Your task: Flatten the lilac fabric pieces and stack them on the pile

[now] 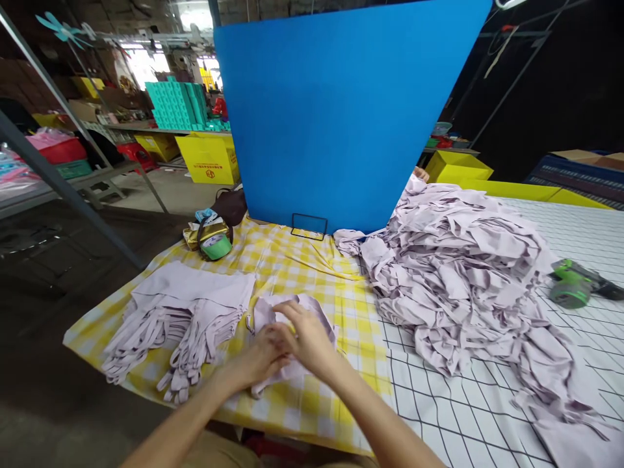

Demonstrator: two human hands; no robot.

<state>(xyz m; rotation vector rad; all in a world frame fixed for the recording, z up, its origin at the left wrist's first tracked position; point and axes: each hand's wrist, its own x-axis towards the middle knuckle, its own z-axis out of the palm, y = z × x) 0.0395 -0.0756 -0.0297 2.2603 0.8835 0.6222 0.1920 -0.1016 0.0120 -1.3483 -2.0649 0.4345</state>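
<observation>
First, stacked fabric (195, 286): a neat pile of pale lilac pieces lies flat on a yellow checked cloth (351, 370), broad bodies toward the far side, narrow straps trailing toward the near side.
Green tape (217, 247): a roll rests beyond the pile, near the checked cloth's far left edge.
Left hand (267, 351): mine reaches in from the near left, fingers bent and partly closed, close against the fingers of my other hand. I cannot tell whether it pinches any fabric.
Lilac piece (292, 374): one loose, crumpled piece lies directly under both hands, just right of the pile. It shows past my fingers on the far, right and near sides. My hands cover its middle, so I cannot be sure of its long axis.
Right hand (305, 331): arched over the piece, fingers curved and loosely parted; whether it has hold of anything is hidden.
Blue panel (341, 110): a tall board stands beyond my hands, at the checked cloth's far side.
Big heap (463, 279): tangled lilac fabric sprawls to the right on a white gridded cloth (424, 409). My right hand is nearer to it; my left is nearer to the stacked fabric.
Another person's hand (420, 174): partly visible at the heap's far edge.
Green-and-black tool (570, 296): blurred, just right of the heap, perhaps a tape dispenser.
</observation>
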